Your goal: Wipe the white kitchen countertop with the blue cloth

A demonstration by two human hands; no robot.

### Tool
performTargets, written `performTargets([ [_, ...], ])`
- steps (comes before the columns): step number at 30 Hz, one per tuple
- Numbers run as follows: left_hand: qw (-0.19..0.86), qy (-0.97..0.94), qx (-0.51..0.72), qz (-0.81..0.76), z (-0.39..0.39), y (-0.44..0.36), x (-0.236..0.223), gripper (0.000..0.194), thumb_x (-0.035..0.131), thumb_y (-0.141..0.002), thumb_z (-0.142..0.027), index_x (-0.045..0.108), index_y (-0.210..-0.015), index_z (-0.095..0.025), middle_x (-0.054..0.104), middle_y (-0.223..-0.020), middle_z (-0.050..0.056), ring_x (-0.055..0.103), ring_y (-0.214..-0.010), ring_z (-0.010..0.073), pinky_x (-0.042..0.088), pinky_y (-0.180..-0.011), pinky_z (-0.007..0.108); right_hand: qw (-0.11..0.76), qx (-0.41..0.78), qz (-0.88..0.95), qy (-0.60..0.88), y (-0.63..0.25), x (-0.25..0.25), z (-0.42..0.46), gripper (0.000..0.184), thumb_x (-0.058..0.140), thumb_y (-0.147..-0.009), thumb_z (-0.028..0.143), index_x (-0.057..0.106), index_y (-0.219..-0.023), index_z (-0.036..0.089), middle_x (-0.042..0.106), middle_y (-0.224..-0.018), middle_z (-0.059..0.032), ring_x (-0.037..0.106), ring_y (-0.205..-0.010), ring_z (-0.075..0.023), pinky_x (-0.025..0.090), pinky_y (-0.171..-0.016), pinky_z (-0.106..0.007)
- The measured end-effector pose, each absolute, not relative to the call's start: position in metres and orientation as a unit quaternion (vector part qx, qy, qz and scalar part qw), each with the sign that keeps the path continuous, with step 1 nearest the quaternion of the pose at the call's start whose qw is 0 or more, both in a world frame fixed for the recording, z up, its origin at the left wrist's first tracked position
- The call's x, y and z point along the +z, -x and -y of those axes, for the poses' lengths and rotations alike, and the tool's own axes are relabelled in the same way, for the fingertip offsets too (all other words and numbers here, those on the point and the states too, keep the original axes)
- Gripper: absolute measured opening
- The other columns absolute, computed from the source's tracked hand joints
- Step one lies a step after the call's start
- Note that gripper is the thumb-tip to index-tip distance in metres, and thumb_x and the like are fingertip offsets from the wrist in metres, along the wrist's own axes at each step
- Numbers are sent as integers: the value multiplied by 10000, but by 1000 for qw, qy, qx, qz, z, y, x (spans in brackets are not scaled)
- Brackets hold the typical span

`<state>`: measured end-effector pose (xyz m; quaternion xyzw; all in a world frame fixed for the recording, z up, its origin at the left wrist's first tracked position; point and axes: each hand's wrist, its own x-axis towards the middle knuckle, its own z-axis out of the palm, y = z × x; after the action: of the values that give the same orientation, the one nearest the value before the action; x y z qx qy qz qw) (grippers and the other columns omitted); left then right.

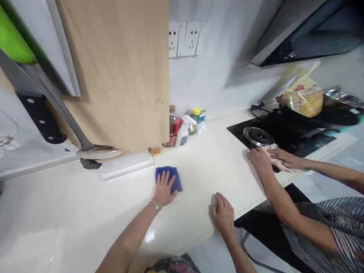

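Blue cloth (170,177): lies flat on the white counter (204,167), near the back edge, just in front of a white board (126,163).
Left hand (165,189): presses on the near half of the blue cloth, fingers spread open and flat; a thin bracelet (155,205) circles the wrist.
Right hand (222,212): rests on the counter near its front edge, fingers curled loosely closed, gripping nothing, well apart from the cloth.
Other person: two hands (270,158) on a pale rag (277,162) at the counter's right edge, beside the black stove (284,138).
Back edge: bottles (186,127) stand against the wall.
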<state>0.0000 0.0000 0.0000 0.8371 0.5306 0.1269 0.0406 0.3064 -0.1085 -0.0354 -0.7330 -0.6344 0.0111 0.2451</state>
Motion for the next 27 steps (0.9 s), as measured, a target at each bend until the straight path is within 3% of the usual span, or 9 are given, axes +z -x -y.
performTargets([
  [14, 57, -798, 135, -584, -140, -43, -4, 725, 498, -912, -511, 351, -1558, -214, 179, -1675, 131, 119, -1545, 369, 125, -1252, 572, 248, -8, 620, 744, -304, -31, 101, 415, 412, -902, 277, 535, -1293, 215, 598, -1355, -108, 535, -1244, -278, 414, -1027, -470],
  [27, 69, -782, 128, -607, -161, -50, 2, 734, 485, -905, -502, 352, -1557, -193, 178, -1675, 137, 114, -1544, 376, 97, -1246, 600, 258, 2, 612, 747, -303, -26, 98, 415, 422, -895, 254, 539, -1291, 213, 599, -1356, -106, 536, -1252, -273, 428, -1027, -471],
])
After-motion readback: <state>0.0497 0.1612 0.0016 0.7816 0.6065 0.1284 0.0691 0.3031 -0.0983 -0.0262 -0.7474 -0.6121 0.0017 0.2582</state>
